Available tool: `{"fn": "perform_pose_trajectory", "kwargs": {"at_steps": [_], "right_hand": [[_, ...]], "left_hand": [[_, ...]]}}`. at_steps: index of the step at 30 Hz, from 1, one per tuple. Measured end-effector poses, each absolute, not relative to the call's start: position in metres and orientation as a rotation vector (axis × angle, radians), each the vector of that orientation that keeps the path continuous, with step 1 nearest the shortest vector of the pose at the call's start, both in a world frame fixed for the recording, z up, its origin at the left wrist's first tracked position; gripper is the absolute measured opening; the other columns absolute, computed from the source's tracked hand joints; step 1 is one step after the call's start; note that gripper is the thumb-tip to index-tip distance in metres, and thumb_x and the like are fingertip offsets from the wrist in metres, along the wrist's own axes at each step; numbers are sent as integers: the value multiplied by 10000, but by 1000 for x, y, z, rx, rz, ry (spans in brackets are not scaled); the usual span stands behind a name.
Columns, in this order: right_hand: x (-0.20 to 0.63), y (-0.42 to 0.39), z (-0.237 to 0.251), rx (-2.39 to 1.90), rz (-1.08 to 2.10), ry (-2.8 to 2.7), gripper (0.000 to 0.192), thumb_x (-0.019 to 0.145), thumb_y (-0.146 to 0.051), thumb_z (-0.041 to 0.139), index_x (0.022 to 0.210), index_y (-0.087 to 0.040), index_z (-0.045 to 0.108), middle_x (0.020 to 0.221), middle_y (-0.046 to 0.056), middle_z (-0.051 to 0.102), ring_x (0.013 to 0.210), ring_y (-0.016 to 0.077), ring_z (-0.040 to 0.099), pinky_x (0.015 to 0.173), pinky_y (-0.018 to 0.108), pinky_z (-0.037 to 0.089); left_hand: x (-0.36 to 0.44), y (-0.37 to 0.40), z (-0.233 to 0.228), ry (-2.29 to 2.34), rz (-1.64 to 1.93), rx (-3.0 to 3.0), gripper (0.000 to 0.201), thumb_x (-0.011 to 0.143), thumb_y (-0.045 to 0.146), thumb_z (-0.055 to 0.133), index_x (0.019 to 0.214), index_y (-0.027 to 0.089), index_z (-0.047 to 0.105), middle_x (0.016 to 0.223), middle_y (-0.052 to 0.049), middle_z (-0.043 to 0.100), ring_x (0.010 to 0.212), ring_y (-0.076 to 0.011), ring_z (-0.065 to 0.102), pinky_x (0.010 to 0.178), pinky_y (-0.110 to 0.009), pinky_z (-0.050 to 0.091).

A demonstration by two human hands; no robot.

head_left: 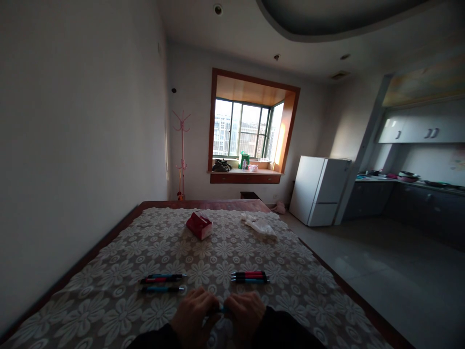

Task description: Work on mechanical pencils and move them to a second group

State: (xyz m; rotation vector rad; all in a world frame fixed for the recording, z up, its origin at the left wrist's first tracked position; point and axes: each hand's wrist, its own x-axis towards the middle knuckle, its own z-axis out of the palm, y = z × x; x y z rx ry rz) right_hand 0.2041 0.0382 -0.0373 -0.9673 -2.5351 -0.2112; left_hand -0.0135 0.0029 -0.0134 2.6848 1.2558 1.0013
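Observation:
Close to the table's near side, my left hand [194,310] and my right hand [246,310] are closed on a blue pen [223,309], one at each end. Most of this pen is hidden by my fingers. Left of my left hand lie pens with red and blue barrels [163,278] side by side, and a single blue pen [162,289] a little nearer. Beyond my right hand is a row of red and blue pens [250,276] with black parts, placed close together.
A flower-patterned lace cloth [121,264] covers the wooden table. Farther back on it are a red tissue pack [199,226] and a crumpled white plastic bag [261,228]. A wall [80,145] runs along the left. A white fridge [321,189] stands beyond on the right.

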Motion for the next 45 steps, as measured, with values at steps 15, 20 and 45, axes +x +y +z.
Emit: {"fn": "perform_pose_trajectory", "kwargs": {"at_steps": [15, 20, 45], "right_hand": [[206, 43, -37, -1001, -262, -2417, 169, 815, -143, 599, 934, -257, 566, 795, -36, 665, 680, 151, 602, 608, 316, 258], [206, 39, -27, -920, -283, -2422, 209, 784, -155, 608, 963, -255, 566, 854, -16, 648, 724, 165, 583, 633, 318, 275], [212, 40, -29, -1142, -223, -2371, 176, 956, -137, 490, 833, -212, 591, 811, -6, 655, 672, 113, 597, 626, 272, 312]], "left_hand": [[-14, 11, -25, 1421, 930, 2510, 150, 902, 123, 572, 969, 244, 629, 946, -4, 724, 881, -200, 655, 769, -326, 448], [-16, 16, -33, 1387, 868, 2554, 262, 945, 131, 491, 1058, 286, 670, 993, -8, 729, 926, -210, 649, 800, -336, 452], [-17, 10, -6, 1624, 901, 2122, 173, 919, 154, 472, 1016, 188, 611, 1003, -81, 717, 992, -258, 663, 906, -421, 463]]}}
